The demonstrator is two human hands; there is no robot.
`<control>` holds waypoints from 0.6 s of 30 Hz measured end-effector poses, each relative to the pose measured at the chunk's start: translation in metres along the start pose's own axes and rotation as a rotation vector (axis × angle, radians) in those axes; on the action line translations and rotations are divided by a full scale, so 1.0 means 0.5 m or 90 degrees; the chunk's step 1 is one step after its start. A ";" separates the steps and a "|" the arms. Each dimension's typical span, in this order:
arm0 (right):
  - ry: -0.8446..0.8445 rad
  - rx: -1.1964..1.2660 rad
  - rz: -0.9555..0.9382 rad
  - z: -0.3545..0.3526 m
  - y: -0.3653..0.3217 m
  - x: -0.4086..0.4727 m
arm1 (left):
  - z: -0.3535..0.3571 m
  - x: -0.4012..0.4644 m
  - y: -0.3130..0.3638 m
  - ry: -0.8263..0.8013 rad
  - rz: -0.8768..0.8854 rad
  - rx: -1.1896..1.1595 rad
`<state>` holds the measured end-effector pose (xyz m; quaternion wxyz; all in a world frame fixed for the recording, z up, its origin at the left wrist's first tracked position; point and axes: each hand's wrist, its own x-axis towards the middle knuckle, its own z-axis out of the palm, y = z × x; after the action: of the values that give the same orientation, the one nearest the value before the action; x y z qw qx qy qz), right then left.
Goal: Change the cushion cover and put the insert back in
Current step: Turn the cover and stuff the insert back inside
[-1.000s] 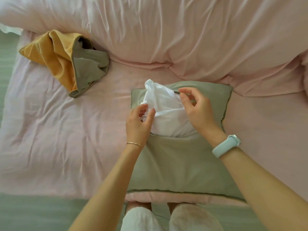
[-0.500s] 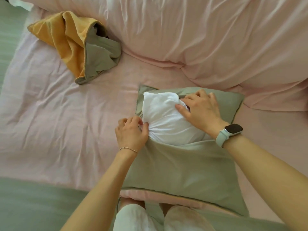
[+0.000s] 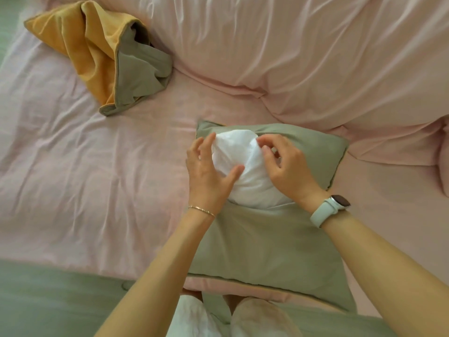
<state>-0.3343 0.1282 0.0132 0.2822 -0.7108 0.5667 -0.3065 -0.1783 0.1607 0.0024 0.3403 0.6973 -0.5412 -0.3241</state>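
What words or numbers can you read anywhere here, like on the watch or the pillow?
None can be read.
The watch face is dark and shows no digits.
The green cover, the white insert and the yellow cover show no label or print.

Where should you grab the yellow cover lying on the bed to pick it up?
Probably at its open end, where the grey lining shows on the yellow cover. The cloth gapes and folds there, so a loose edge stands up to pinch. Come from the near right side, toward that opening, since neither the left hand nor the right hand is near it.
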 end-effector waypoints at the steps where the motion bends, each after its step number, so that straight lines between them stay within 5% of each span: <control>1: -0.041 0.021 0.022 0.003 -0.001 0.000 | 0.000 -0.019 -0.005 -0.013 -0.018 -0.004; 10: -0.227 -0.236 -0.108 -0.020 0.013 -0.048 | -0.008 -0.072 -0.041 -0.140 0.109 0.109; 14: -0.371 -0.389 -0.040 -0.017 -0.011 -0.044 | -0.013 -0.053 -0.038 -0.235 0.014 0.192; 18: -0.396 -0.514 -0.023 0.016 -0.025 -0.010 | -0.009 -0.023 -0.033 -0.212 -0.038 0.213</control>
<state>-0.3215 0.1361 0.0168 0.1351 -0.8306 0.5166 0.1581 -0.1683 0.1756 -0.0077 0.1162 0.6966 -0.6152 -0.3504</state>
